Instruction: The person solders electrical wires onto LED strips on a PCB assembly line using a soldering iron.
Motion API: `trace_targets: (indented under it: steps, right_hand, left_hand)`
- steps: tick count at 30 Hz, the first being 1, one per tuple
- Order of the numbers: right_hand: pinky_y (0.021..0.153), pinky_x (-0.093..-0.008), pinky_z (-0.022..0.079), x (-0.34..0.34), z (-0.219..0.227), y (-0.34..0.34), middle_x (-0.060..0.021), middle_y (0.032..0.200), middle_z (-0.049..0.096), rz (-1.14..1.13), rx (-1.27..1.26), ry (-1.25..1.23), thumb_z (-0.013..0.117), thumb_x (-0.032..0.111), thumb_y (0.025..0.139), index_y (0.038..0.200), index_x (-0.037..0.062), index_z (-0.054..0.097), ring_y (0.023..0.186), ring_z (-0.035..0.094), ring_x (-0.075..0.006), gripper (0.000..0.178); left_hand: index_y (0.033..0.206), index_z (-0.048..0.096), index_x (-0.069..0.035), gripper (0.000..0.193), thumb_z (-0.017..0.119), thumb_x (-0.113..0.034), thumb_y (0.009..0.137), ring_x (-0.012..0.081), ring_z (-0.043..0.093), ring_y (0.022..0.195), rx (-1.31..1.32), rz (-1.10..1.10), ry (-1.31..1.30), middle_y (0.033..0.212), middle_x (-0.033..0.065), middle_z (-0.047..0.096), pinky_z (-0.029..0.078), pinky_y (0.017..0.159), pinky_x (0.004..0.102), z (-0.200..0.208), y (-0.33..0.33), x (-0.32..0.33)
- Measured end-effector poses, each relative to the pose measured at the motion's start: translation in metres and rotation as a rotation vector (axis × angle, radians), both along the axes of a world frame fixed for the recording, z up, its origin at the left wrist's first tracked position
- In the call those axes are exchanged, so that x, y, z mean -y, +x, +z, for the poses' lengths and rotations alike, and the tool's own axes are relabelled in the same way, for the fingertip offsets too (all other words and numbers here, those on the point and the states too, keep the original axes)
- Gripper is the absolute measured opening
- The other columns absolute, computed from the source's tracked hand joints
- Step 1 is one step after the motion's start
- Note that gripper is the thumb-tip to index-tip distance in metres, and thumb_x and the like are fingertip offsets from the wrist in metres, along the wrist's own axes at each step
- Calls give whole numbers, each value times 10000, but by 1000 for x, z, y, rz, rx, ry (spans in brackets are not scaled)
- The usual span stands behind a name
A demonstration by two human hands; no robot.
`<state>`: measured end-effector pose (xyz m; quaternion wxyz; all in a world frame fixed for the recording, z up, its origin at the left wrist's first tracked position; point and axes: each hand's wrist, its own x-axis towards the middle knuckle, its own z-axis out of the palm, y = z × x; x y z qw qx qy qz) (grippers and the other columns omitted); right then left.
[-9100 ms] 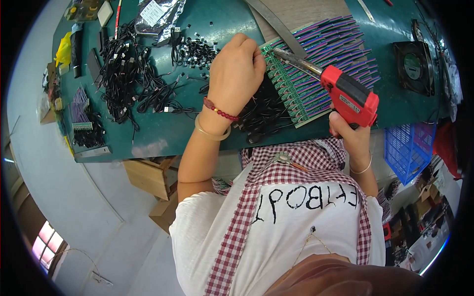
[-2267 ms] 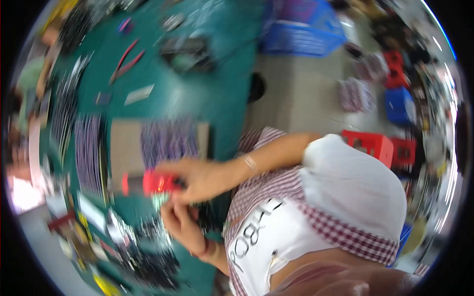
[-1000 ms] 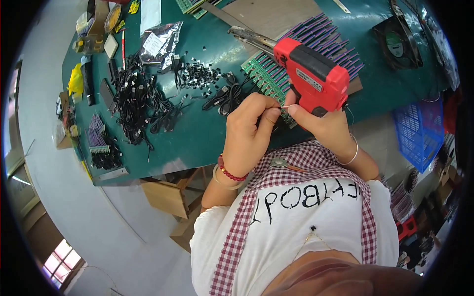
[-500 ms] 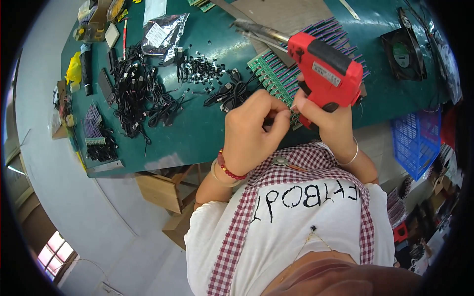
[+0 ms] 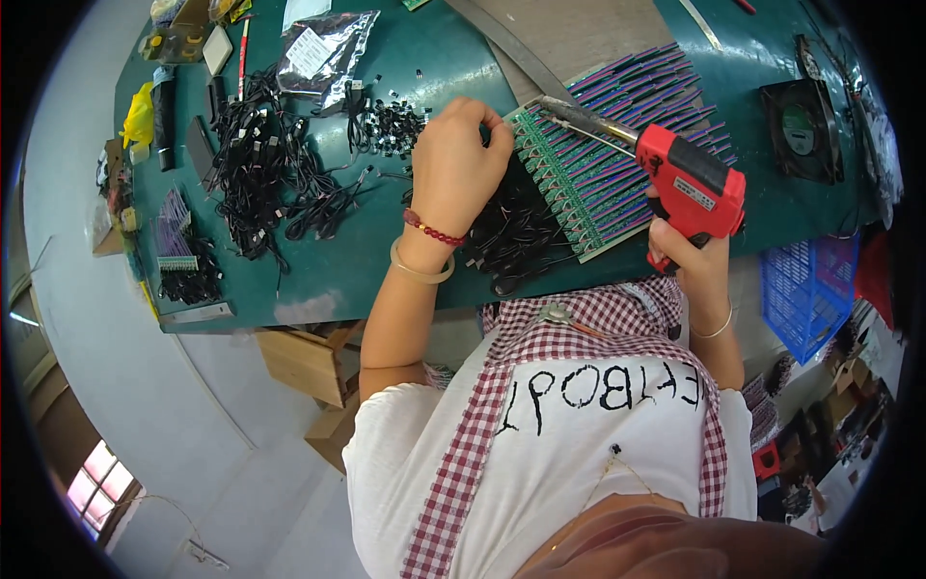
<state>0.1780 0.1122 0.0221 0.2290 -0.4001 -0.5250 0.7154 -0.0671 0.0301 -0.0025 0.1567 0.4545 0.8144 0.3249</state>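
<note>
My right hand (image 5: 693,253) is wrapped around the grip of a red soldering gun (image 5: 687,183) with a black top. Its metal tip points up and left, above the far left corner of a green circuit board panel (image 5: 579,193) with rows of purple strips and wires along its left edge. My left hand (image 5: 458,159) is over the table left of the panel, fingers curled and closed; what they hold, if anything, is hidden. Small black-and-silver connectors (image 5: 394,127) lie just left of that hand. A bundle of black cables (image 5: 516,236) sits between its wrist and the panel.
A big tangle of black cables (image 5: 253,164) covers the table's left part, with a silver bag (image 5: 326,56) behind it. Wired boards (image 5: 179,256) lie at the left edge. A black fan (image 5: 799,130) stands at the right, and a blue crate (image 5: 805,294) is below the table edge.
My left hand has moved away from the panel, left and toward the far side. My right hand has shifted right and nearer with the soldering gun, uncovering the panel's wired edge and black cables.
</note>
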Motion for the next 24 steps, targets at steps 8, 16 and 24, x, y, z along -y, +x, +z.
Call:
trace_targets:
  steps: [8, 16, 24]
  right_hand:
    - [466, -201, 380, 2, -5, 0, 28, 666, 551, 57, 104, 71, 684, 63, 760, 984, 15, 589, 527, 500, -46, 248]
    - [481, -202, 388, 3, -4, -4, -10, 729, 569, 63, 107, 232, 651, 9, 753, 1018, -9, 578, 541, 503, -61, 276]
    - [633, -217, 424, 5, -1, -1, 15, 831, 579, 86, 182, 162, 703, 57, 748, 1017, 13, 588, 710, 509, -56, 297]
  left_hand:
    - [676, 587, 4, 106, 592, -92, 720, 348, 587, 609, 5, -20, -36, 683, 177, 600, 475, 565, 408, 4, -7, -6]
    - [711, 592, 31, 123, 604, -92, 718, 239, 574, 500, -14, -103, -74, 577, 161, 574, 451, 511, 317, 4, -16, -8]
    - [709, 591, 26, 120, 611, -92, 718, 244, 566, 489, -22, -112, -71, 576, 166, 573, 443, 500, 315, 5, -17, -9]
